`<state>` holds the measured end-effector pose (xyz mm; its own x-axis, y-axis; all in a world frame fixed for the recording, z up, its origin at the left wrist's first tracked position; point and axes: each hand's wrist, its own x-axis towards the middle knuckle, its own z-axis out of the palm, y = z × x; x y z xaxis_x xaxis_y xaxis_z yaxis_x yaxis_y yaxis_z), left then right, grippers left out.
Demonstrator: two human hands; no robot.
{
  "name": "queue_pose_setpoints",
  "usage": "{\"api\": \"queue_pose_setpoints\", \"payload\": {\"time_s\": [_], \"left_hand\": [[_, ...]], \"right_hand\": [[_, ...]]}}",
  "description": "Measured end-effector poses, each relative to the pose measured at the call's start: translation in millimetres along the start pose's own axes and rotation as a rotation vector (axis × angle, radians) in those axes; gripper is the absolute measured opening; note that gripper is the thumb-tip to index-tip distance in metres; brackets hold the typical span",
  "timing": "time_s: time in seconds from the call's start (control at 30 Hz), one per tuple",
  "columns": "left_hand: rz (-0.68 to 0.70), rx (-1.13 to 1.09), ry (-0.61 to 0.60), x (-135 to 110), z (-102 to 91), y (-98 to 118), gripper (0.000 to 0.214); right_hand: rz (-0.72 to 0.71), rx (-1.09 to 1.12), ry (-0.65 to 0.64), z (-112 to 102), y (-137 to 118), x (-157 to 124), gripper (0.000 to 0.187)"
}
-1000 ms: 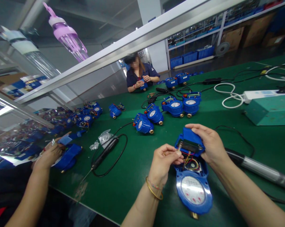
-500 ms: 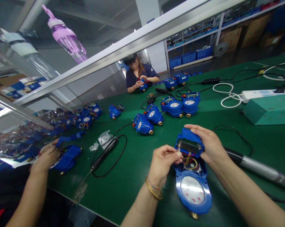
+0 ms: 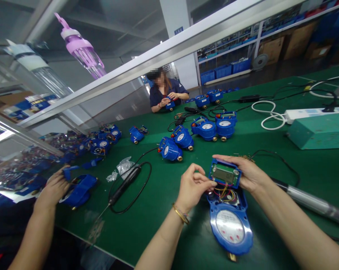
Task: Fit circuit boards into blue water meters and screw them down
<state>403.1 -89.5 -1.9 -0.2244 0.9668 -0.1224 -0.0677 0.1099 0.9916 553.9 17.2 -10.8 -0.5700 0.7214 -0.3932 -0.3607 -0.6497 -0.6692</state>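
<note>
A blue water meter point(image 3: 230, 227) lies on the green table in front of me, its round white dial up and a brass fitting at its near end. My right hand point(image 3: 249, 173) grips a blue-framed display module point(image 3: 224, 174) by its right and top edges, tilted above the meter's open compartment. Red and yellow wires point(image 3: 225, 192) run from the module down into that compartment. My left hand point(image 3: 194, 187) pinches at the module's lower left corner beside the wires; whatever sits between those fingertips is too small to make out.
Several more blue meters point(image 3: 171, 149) stand across the table. An electric screwdriver point(image 3: 126, 184) with a looped cable and a bag of small parts point(image 3: 126, 167) lie left. A co-worker's hand point(image 3: 53, 189) works far left; another person sits opposite. A teal box point(image 3: 320, 131) stands right.
My right hand has tipped the display module, so its screen now faces me more and the blue cover behind it no longer shows. My left hand stays at its lower left corner.
</note>
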Motion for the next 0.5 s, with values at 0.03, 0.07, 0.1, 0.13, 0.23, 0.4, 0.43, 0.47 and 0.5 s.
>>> {"api": "queue_pose_setpoints", "payload": {"time_s": [0.03,0.07,0.1,0.13,0.23,0.4,0.43,0.47,0.5], "left_hand": [[0.005,0.007,-0.024,1.5,-1.3,0.7,0.062],[0.013,0.024,-0.064,3.1,-3.0,1.7,0.076],[0.022,0.053,-0.116,4.8,-5.2,3.2,0.087],[0.033,0.096,-0.174,6.9,-7.6,4.9,0.092],[0.064,0.245,-0.331,14.9,-15.4,11.1,0.088],[0.316,0.446,-0.421,30.3,-22.1,19.9,0.07],[0.418,0.491,-0.416,32.8,-22.4,20.9,0.065],[0.515,0.529,-0.413,34.8,-22.6,21.6,0.061],[0.592,0.554,-0.415,36.5,-22.8,22.0,0.059]], "right_hand": [[0.002,-0.015,-0.02,-2.8,-0.4,1.2,0.019],[0.005,-0.029,-0.037,-5.1,-0.7,2.2,0.018],[0.009,-0.041,-0.052,-7.0,-1.0,3.1,0.019],[0.013,-0.052,-0.064,-8.3,-1.1,3.8,0.019],[0.022,-0.077,-0.095,-10.0,-0.6,5.2,0.019],[0.037,-0.107,-0.142,-10.8,1.8,7.2,0.018],[0.033,-0.116,-0.149,-11.5,2.0,7.7,0.018],[0.023,-0.128,-0.155,-12.3,2.0,8.2,0.017],[0.009,-0.143,-0.159,-13.1,2.0,8.6,0.015]]}}
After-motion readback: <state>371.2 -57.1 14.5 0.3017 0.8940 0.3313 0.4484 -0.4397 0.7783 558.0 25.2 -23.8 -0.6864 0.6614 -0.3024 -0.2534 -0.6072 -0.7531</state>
